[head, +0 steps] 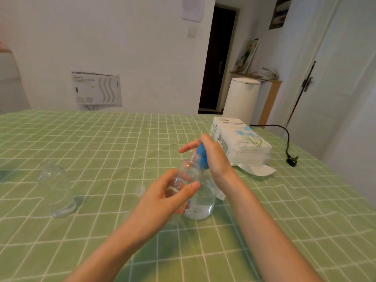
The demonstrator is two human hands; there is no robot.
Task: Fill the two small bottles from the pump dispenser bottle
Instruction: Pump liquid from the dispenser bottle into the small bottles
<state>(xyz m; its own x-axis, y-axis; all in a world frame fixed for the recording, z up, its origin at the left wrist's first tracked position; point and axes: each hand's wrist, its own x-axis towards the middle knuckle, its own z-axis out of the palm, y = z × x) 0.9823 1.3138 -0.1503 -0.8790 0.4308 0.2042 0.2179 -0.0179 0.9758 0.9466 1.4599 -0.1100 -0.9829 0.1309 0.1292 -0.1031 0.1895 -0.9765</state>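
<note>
My left hand (164, 197) grips a small clear bottle (188, 173), tilted with its open neck up against the blue pump head (202, 156). My right hand (211, 154) lies over that blue pump head from above, fingers curled on it. The pump dispenser bottle (202, 202) stands on the table below, clear, with liquid in its lower part, partly hidden by my left hand. A second clear bottle (56, 190) stands apart at the left on the green checked tablecloth (101, 143).
A white pack of tissue paper (241, 139) lies behind my right hand, with a loose tissue (256, 169) at its front. A black cable with a plug (292, 159) rests at the table's right edge. Walls and a doorway lie beyond.
</note>
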